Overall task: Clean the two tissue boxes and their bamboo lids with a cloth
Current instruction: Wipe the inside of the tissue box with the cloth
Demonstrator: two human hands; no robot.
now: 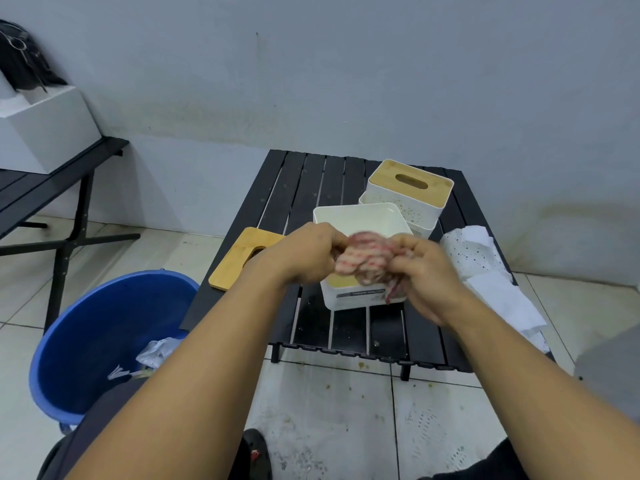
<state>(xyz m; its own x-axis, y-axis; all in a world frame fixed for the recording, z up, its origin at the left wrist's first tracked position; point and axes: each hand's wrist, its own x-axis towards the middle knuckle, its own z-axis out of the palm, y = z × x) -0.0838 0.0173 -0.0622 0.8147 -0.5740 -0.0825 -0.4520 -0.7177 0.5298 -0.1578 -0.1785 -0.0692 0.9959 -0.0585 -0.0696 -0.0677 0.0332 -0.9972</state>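
Both my hands bunch a red-and-white striped cloth (363,263), left hand (304,254) and right hand (420,271) curled tight on it, above the open white plastic tissue box (360,220) on the black slatted table (294,188). Loose bamboo lid (239,256) lies left; lidded white box (408,192) behind.

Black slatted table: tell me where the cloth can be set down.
Bare slats at the far left of the table, bordered by the loose bamboo lid, open box and lidded box; another strip between the open box and the near edge. The right side is crowded with tissues.
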